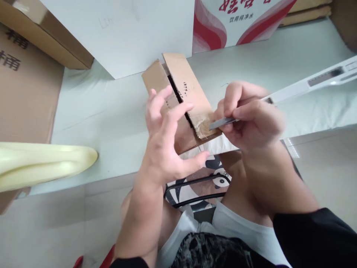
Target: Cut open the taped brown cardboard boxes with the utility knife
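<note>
A small brown cardboard box point(192, 85) lies at a slant near the front edge of the cloth-covered table. Between its two top flaps runs a dark gap, and crumpled clear tape sticks to the near end. My right hand point(248, 115) grips a white utility knife point(309, 82). Its blade is out and points left, with the tip at the taped corner of the box; whether it touches I cannot tell. Over the left flap hovers my left hand point(167, 137), fingers spread and curved, thumb apart, holding nothing.
Behind the box stand a large white box point(125, 33) and a red-and-white printed carton point(223, 26). Big cardboard boxes point(28, 85) fill the left side. A pale yellow smooth object point(50, 163) juts in at left. Below the table's edge point(111, 176) are my legs and a panda-patterned item point(195, 186).
</note>
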### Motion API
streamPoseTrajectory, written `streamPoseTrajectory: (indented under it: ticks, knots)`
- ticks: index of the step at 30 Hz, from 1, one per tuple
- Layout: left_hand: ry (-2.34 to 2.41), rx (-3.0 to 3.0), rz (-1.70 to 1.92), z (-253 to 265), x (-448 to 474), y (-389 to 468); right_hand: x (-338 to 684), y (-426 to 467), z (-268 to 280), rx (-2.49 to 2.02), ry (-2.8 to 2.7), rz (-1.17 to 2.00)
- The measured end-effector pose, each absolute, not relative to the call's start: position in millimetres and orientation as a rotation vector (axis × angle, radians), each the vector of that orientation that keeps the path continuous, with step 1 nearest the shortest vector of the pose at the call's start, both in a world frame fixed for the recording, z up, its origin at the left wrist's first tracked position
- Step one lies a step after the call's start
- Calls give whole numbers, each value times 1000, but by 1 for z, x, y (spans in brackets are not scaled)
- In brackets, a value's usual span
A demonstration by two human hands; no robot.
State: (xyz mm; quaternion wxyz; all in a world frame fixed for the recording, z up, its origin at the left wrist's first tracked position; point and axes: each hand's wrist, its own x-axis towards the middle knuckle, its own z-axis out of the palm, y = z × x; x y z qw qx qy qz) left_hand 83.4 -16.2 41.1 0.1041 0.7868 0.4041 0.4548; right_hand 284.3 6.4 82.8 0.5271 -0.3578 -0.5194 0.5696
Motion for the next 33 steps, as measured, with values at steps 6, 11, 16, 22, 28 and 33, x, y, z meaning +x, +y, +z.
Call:
streamPoseTrajectory:
  ticks: [6,11,16,22,28,33]
  knots:
    - [1323,2188,1275,43,84,-21,284,9,87,-806,-1098,1337]
    - [1316,2007,1444,36,60,-14,297,32,49,-1128,-1113,828]
    - [1258,1948,1680,33,45,-11,318,51,-5,-1555,-1509,593]
    - [1157,1987,1702,36,48,-11,330,57,-28,-1754,-1805,433]
    - [1143,1923,1735,30,46,-10,323,59,-34,-1708,-1778,350]
    - [1133,1929,1719,30,48,-11,293,24,25,-1293,-1828,349]
